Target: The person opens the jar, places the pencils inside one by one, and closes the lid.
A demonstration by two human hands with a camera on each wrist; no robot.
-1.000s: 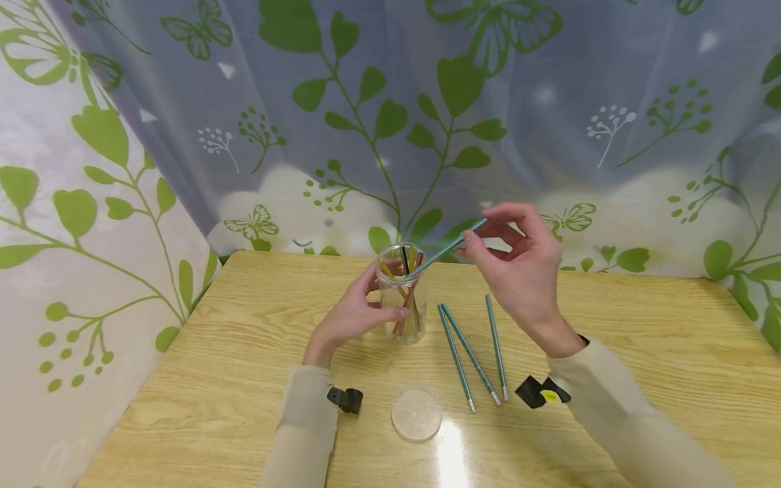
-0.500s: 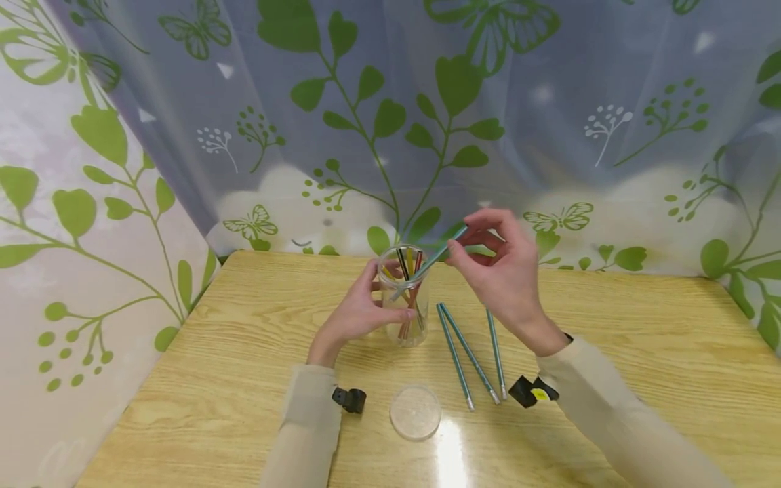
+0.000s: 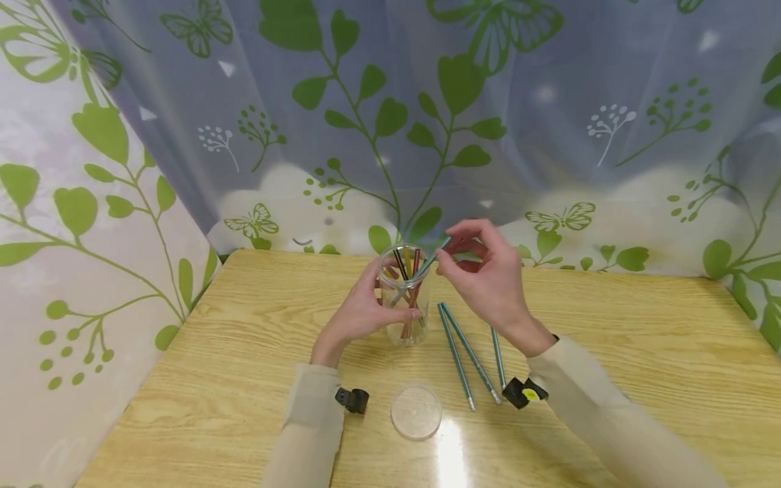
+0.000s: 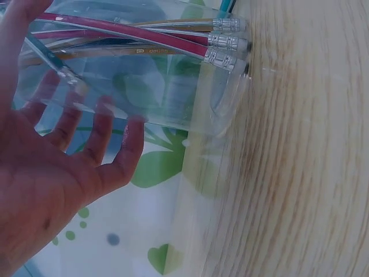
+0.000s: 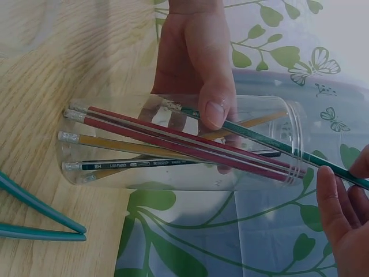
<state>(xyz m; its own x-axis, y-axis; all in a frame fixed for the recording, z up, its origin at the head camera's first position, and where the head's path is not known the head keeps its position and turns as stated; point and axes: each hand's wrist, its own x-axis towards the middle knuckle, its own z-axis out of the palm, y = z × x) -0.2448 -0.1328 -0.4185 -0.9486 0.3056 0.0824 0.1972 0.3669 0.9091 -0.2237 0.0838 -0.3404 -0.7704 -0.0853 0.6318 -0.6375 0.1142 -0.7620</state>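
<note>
My left hand [image 3: 360, 313] grips a clear plastic jar [image 3: 395, 333], which stands upright with its mouth uncovered. Inside lean red pencils [image 5: 150, 130], yellow pencils [image 5: 109, 142] and a dark pencil [image 5: 127, 164], eraser ends down. With thumb and fingertips, my right hand [image 3: 488, 279] pinches the upper end of a green pencil [image 5: 259, 138]. That pencil slants through the jar mouth, and its eraser end is inside, above the bottom, as the right wrist view shows. In the left wrist view the fingers [image 4: 98, 133] curve along the jar wall.
Three more green pencils [image 3: 455, 357] lie on the wooden table [image 3: 244, 379] right of the jar, one partly hidden by the right arm. A round clear lid [image 3: 416, 412] lies flat in front of the jar. A patterned curtain [image 3: 390, 183] hangs behind the table's back edge.
My right hand has moved left and down, sliding the green pencil deeper into the jar. The left hand stays around the jar, which has barely shifted.
</note>
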